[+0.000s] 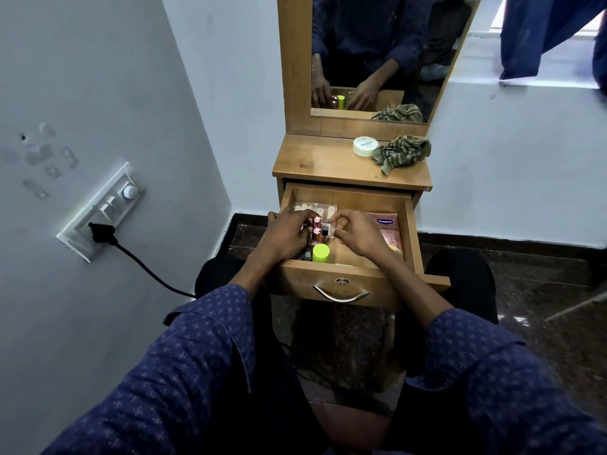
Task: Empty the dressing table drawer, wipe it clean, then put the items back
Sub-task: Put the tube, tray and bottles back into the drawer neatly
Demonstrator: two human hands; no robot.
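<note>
The wooden drawer point(412, 231) of the dressing table is pulled open. Inside stand pink-capped lipstick tubes point(317, 229), a neon-yellow capped container point(321, 252), a clear plastic box point(323, 208) at the back left and a pink sachet point(389, 231) on the right. My left hand point(287, 233) curls around the upright tubes at the drawer's left. My right hand point(356, 233) pinches a small clear item point(329, 230) beside the tubes. A striped green cloth point(404, 152) and a white round jar point(364, 146) lie on the tabletop.
A mirror point(377, 54) rises behind the tabletop. A switchboard point(105, 208) with a black plug and cable is on the left wall. Blue fabric point(551, 34) hangs at the upper right. My knees flank the drawer front and its metal handle point(340, 293).
</note>
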